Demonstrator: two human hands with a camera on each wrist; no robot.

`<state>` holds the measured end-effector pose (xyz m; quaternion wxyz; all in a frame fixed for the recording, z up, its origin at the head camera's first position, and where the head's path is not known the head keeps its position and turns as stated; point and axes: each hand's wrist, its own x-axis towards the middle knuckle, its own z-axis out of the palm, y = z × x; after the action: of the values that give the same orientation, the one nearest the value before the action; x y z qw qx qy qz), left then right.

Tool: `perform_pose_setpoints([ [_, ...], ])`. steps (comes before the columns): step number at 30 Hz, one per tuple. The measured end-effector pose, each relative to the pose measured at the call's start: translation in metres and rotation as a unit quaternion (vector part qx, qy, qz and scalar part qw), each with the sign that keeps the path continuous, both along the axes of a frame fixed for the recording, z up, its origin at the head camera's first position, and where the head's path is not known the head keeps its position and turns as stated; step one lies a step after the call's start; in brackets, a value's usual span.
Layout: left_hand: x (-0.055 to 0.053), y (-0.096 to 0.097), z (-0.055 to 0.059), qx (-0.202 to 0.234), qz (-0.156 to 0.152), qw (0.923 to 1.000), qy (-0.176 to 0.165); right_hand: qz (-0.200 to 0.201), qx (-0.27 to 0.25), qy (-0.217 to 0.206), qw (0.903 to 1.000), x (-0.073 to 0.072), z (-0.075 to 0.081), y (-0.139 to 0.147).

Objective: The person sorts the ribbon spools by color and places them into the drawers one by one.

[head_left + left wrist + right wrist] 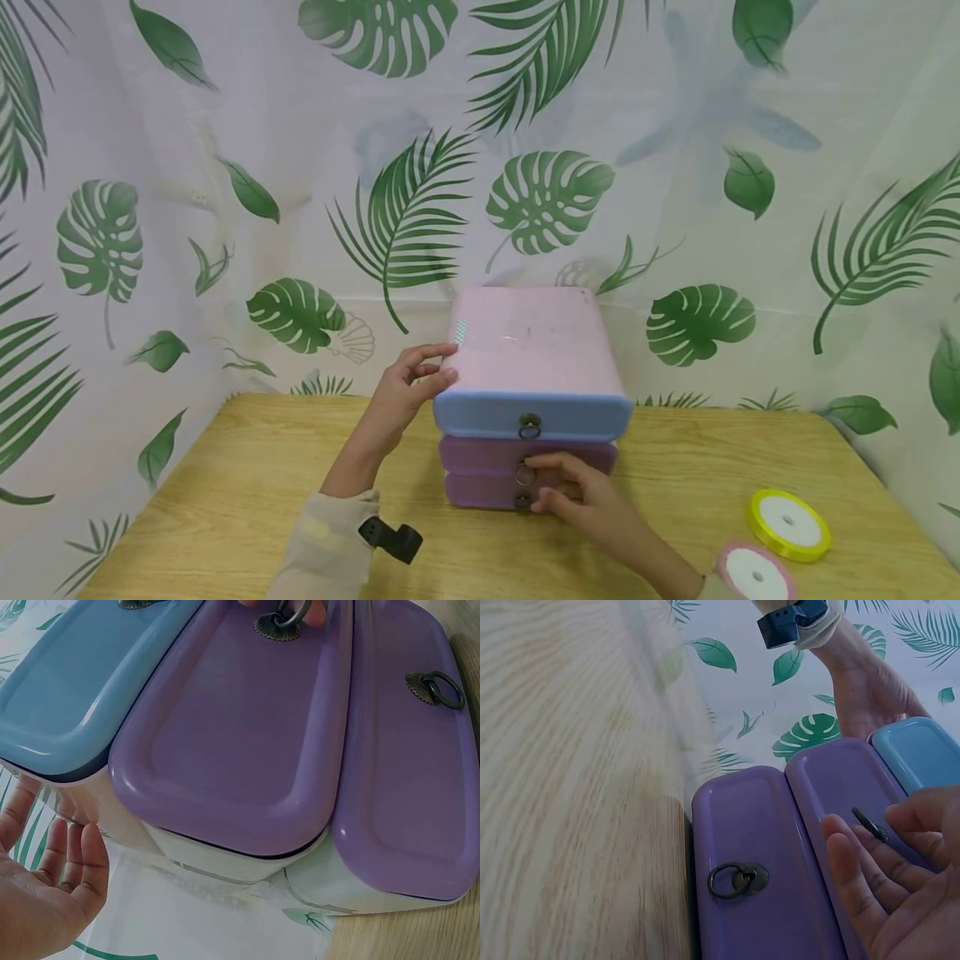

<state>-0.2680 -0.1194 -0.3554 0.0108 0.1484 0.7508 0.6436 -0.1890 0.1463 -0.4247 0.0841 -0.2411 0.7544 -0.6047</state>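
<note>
A pink drawer box (534,342) with a blue top drawer (480,415) stands over two purple drawers, the middle drawer (232,727) and the bottom drawer (412,765). Each front carries a bronze ring pull. My right hand (588,504) is at the middle drawer's front. Its fingertips lie around the ring pull (868,823), which stands raised from its plate. On the left, my left hand (397,396) rests against the upper side of the box, fingers loosely bent. The lowest ring pull (735,880) hangs down. All drawers look closed.
A yellow ribbon spool (789,525) and a pink ribbon spool (757,573) lie at the right front of the wooden table (247,492). Behind the box hangs a leaf-patterned cloth (420,275). A black wrist device (390,540) sits on the left sleeve.
</note>
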Motion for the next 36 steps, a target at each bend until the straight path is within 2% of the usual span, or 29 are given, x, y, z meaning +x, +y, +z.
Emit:
perform_pose_setpoints([
  [5,0.001,0.001,0.002,0.001,0.001,1.0000,-0.001,0.001,-0.016,-0.006,0.9999,-0.003,0.000,-0.007],
  [10,0.001,0.000,0.001,0.000,0.004,1.0000,-0.002,-0.043,-0.012,-0.039,0.9983,-0.003,0.001,-0.017],
  [16,0.000,0.000,0.001,0.003,0.000,1.0000,0.001,-0.089,-0.036,-0.018,0.9952,0.000,-0.001,-0.027],
  [21,0.000,0.000,0.001,0.003,0.000,1.0000,0.001,-0.113,-0.041,-0.038,0.9920,0.000,-0.001,-0.030],
  [31,0.002,0.000,0.002,0.004,0.002,1.0000,-0.001,-0.113,-0.050,-0.046,0.9913,0.001,-0.003,-0.031],
  [36,0.002,0.001,0.001,0.005,0.002,1.0000,-0.003,-0.127,-0.048,-0.052,0.9894,0.002,-0.003,-0.033],
])
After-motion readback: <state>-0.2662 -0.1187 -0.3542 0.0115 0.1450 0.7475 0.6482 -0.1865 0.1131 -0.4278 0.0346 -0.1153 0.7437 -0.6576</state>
